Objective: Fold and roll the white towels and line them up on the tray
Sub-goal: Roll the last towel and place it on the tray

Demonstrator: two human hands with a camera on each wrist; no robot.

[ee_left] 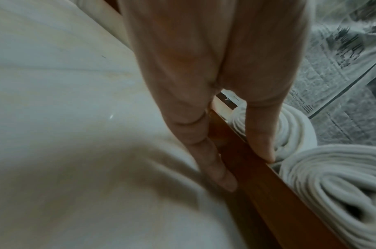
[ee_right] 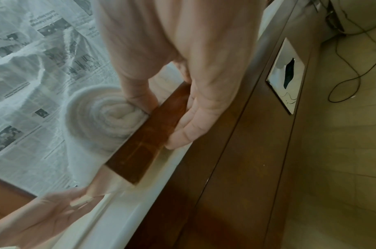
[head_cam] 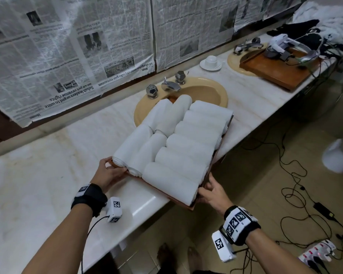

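Both hands on tray near end: left hand pinching left corner, right hand pinching right. Tray's long axis runs away from us toward sink; towels aboard.

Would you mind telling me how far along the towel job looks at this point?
Nearly finished: the wooden tray is packed with rolled white towels in rows. In hand, the left hand and right hand each grip the tray's near edge. No loose towel lies on the countertop; seemingly only positioning the tray remains.
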